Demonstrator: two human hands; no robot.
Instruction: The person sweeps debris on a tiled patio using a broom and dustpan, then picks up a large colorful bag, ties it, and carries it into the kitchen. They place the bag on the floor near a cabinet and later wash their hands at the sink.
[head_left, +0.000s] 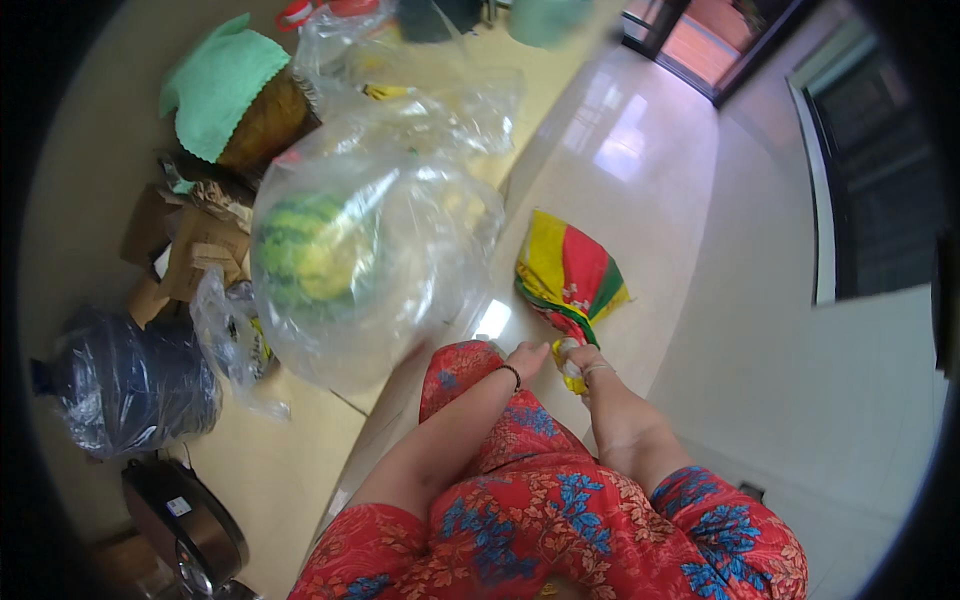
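My right hand (581, 360) grips the gathered neck of a yellow, red and green woven sack (571, 262), whose fuller end points away from me above the tiled floor. Just left of that neck is my left hand (528, 360), with a dark braided bracelet at the wrist. Its fingers point toward the sack's neck, and whether they touch anything cannot be told. To the left, a large clear plastic bag (420, 300) lies on the counter, with a striped green watermelon (311, 255) in or under it.
Along the counter (300, 465) are a large blue water jug (142, 382), cardboard pieces (202, 247), a green cloth (225, 82) over a brown container, and a dark rice cooker (184, 517). A wall with a dark window (885, 165) stands right; a doorway (697, 45) lies beyond the floor.
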